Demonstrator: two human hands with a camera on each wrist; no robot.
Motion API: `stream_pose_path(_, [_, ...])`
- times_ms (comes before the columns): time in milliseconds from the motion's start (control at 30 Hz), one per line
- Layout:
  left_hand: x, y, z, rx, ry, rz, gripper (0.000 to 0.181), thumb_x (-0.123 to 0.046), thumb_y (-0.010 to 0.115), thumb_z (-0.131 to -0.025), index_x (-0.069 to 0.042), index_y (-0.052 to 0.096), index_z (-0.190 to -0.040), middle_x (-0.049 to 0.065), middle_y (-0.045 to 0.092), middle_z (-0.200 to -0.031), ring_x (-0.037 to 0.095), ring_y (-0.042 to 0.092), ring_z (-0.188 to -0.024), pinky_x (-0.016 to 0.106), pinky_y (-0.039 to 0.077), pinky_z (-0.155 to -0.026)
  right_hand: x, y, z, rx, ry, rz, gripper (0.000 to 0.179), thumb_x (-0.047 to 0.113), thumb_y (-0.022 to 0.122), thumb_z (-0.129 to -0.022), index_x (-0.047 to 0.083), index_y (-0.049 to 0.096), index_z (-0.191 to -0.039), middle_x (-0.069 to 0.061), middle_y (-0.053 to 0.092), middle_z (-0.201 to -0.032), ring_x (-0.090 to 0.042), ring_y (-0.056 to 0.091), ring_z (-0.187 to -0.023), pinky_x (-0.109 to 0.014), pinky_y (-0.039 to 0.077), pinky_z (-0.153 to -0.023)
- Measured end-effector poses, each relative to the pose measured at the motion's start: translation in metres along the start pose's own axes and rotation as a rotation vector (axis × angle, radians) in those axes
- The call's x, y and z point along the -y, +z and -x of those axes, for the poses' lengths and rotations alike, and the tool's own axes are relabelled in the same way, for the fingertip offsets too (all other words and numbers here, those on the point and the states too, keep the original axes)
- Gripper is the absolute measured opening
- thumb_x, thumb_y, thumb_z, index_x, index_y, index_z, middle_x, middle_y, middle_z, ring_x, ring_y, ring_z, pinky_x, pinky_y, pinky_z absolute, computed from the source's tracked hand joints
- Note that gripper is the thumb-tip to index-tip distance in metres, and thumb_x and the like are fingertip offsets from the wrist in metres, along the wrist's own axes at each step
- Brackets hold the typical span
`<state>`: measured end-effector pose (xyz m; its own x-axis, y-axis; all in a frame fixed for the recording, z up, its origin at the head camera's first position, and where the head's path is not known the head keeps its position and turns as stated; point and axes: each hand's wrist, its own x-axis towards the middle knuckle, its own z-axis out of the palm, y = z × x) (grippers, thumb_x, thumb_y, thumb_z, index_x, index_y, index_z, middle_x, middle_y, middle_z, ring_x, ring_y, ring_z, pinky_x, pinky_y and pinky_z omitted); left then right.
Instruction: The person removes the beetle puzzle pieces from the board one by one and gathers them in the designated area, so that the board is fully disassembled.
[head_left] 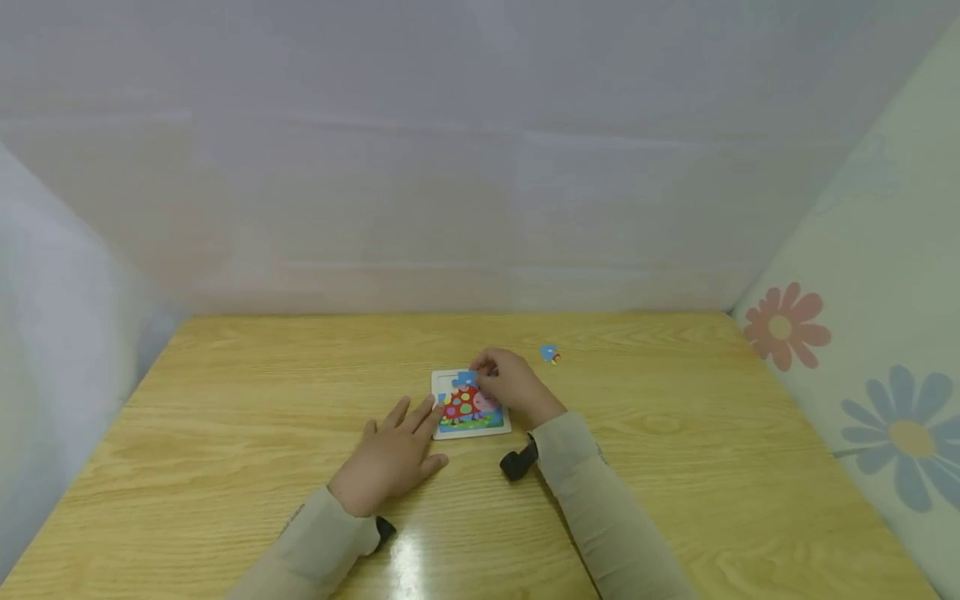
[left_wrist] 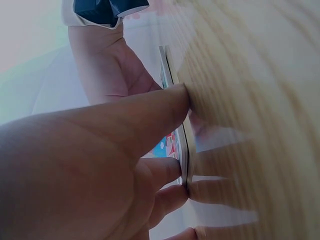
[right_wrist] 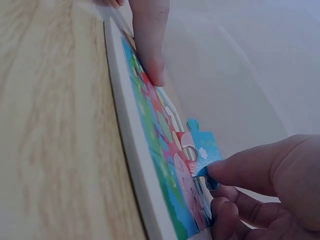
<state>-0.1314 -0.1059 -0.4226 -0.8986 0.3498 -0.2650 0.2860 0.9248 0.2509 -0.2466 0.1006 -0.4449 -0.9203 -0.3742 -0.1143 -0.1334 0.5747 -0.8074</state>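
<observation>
A small jigsaw puzzle in a white tray [head_left: 471, 433] lies on the table, its picture a red spotted ladybug over green grass. My right hand [head_left: 513, 385] pinches a blue puzzle piece [right_wrist: 204, 150] between thumb and fingers, tilted over the upper part of the picture. That piece has a rounded knob and a small pink and red corner. With fingers spread, my left hand [head_left: 393, 458] rests at the tray's left edge, a fingertip over the picture. In the left wrist view, the thumb [left_wrist: 165, 102] lies beside the tray's rim.
A loose blue puzzle piece [head_left: 550, 353] with a red and yellow detail lies on the wooden table [head_left: 247, 417], right of and beyond the tray. Pale cloth walls [head_left: 420, 208] stand behind and at the sides, with printed flowers [head_left: 787, 327] on the right.
</observation>
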Motion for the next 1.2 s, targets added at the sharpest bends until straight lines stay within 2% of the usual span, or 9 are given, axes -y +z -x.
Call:
stream_pose_path(100, [0.000, -0.002, 0.001, -0.006, -0.001, 0.006, 0.072, -0.046, 0.056, -0.103, -0.011, 0.029, -0.161, 0.008, 0.021, -0.168, 0.043, 0.015, -0.152, 0.077, 0.022, -0.109, 0.002, 0.000, -0.001, -0.009, 0.005, -0.015, 0.012, 0.009, 0.063, -0.099, 0.009, 0.068, -0.110, -0.003, 0.063, -0.099, -0.019, 0.058, -0.091, -0.033, 0.052, -0.081])
stream_pose_path(333, [0.001, -0.004, 0.001, -0.017, -0.006, 0.010, 0.073, -0.046, 0.056, -0.103, -0.011, 0.029, -0.161, 0.008, 0.022, -0.168, 0.043, 0.015, -0.153, 0.078, 0.021, -0.109, 0.002, -0.001, -0.003, -0.017, -0.045, -0.016, 0.011, 0.009, 0.061, -0.100, 0.011, 0.067, -0.108, -0.002, 0.064, -0.100, -0.019, 0.060, -0.093, -0.033, 0.053, -0.081])
stream_pose_path(600, [0.001, -0.002, -0.002, 0.001, -0.002, -0.019, 0.072, -0.048, 0.053, -0.104, -0.012, 0.028, -0.162, 0.007, 0.019, -0.169, 0.042, 0.013, -0.153, 0.077, 0.021, -0.110, -0.005, -0.012, 0.000, -0.067, -0.021, -0.142, 0.013, 0.015, 0.060, -0.102, 0.013, 0.068, -0.112, -0.004, 0.063, -0.104, -0.021, 0.058, -0.096, -0.034, 0.052, -0.081])
stream_pose_path(700, [0.001, -0.002, -0.002, 0.017, -0.009, -0.017, 0.072, -0.047, 0.052, -0.104, -0.013, 0.027, -0.162, 0.007, 0.018, -0.169, 0.042, 0.012, -0.153, 0.076, 0.020, -0.111, -0.009, -0.022, -0.002, -0.103, -0.023, -0.170, 0.014, 0.012, 0.061, -0.101, 0.010, 0.069, -0.113, -0.007, 0.063, -0.103, -0.022, 0.058, -0.093, -0.033, 0.052, -0.078])
stream_pose_path(833, [0.002, -0.002, -0.001, 0.026, -0.016, -0.016, 0.072, -0.047, 0.052, -0.104, -0.013, 0.025, -0.162, 0.007, 0.016, -0.169, 0.042, 0.010, -0.154, 0.076, 0.018, -0.111, -0.015, -0.042, -0.003, -0.154, -0.030, -0.171, 0.018, 0.008, 0.060, -0.101, 0.004, 0.069, -0.116, -0.011, 0.066, -0.103, -0.023, 0.062, -0.089, -0.036, 0.057, -0.078])
stream_pose_path(1033, [0.000, -0.003, 0.003, 0.031, -0.008, 0.000, 0.072, -0.046, 0.053, -0.104, -0.012, 0.026, -0.162, 0.008, 0.017, -0.169, 0.043, 0.012, -0.153, 0.077, 0.019, -0.110, -0.032, -0.069, 0.004, -0.219, -0.008, -0.184, 0.022, 0.008, 0.058, -0.102, 0.002, 0.069, -0.121, -0.016, 0.065, -0.109, -0.031, 0.065, -0.094, -0.045, 0.059, -0.085])
stream_pose_path(1200, [0.000, 0.000, 0.002, 0.026, -0.002, -0.005, 0.073, -0.046, 0.052, -0.104, -0.012, 0.025, -0.162, 0.007, 0.017, -0.169, 0.043, 0.012, -0.153, 0.076, 0.020, -0.111, -0.051, -0.090, 0.011, -0.302, 0.045, -0.206, 0.029, 0.009, 0.053, -0.105, -0.001, 0.066, -0.129, -0.019, 0.061, -0.116, -0.037, 0.065, -0.099, -0.045, 0.059, -0.087])
